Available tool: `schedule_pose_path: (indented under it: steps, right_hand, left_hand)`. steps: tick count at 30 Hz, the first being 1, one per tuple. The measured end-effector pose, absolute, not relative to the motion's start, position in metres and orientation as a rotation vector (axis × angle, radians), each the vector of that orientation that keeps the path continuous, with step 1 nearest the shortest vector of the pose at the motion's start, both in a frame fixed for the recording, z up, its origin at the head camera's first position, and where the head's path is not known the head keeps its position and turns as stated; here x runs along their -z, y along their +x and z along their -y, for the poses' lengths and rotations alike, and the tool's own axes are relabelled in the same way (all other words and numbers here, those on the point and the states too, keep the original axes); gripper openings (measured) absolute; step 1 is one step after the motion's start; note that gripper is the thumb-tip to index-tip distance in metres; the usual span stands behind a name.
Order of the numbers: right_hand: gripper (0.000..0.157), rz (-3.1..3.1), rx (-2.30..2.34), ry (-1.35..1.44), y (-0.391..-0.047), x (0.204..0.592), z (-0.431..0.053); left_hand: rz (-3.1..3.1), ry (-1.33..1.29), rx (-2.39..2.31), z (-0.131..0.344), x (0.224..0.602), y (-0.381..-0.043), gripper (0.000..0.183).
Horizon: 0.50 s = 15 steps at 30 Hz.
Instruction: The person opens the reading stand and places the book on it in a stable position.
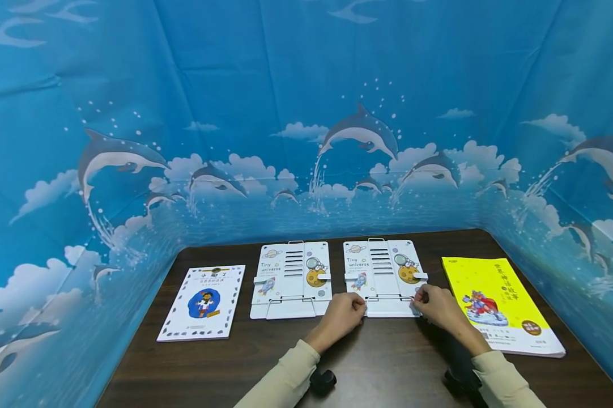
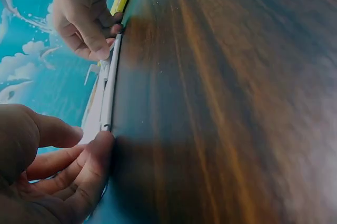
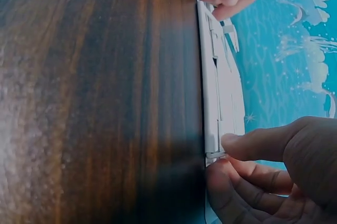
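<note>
Two white book stands printed with "Tiny universe" lie flat, side by side on the dark wooden table. Both my hands are at the near edge of the right book stand (image 1: 383,307). My left hand (image 1: 341,317) holds its near left corner, thumb above and fingers curled at the edge; in the left wrist view a fingertip (image 2: 103,142) meets the corner. At the near right corner my right hand (image 1: 441,309) pinches the stand, the thumb (image 3: 239,145) on top by the wire page holder. Nobody touches the left book stand (image 1: 268,309), just left of my left hand.
A white-covered book (image 1: 212,283) with a blue round picture lies at the left of the table (image 1: 194,374). On the right, a thicker yellow book (image 1: 477,275) lies beside my right hand. A blue dolphin-print curtain (image 1: 265,113) encloses the back and sides.
</note>
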State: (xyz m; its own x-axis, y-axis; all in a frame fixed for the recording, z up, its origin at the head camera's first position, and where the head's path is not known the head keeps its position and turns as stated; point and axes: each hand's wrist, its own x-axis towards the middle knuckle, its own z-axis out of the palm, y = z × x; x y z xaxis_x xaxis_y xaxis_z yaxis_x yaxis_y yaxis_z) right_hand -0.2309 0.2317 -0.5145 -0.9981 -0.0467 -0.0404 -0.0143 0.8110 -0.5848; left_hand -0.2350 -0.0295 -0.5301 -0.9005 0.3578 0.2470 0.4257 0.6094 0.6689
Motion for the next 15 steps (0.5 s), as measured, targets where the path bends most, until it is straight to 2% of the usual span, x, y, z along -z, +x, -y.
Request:
schedule_pose_path:
  steps: [15]
  right_hand:
    - [0.014,-2.851,0.986,-0.040,-0.234,0.515,-0.234]
  left_hand:
    - [2.749,-0.467,1.549,0.017,0.533,-0.238,0.006]
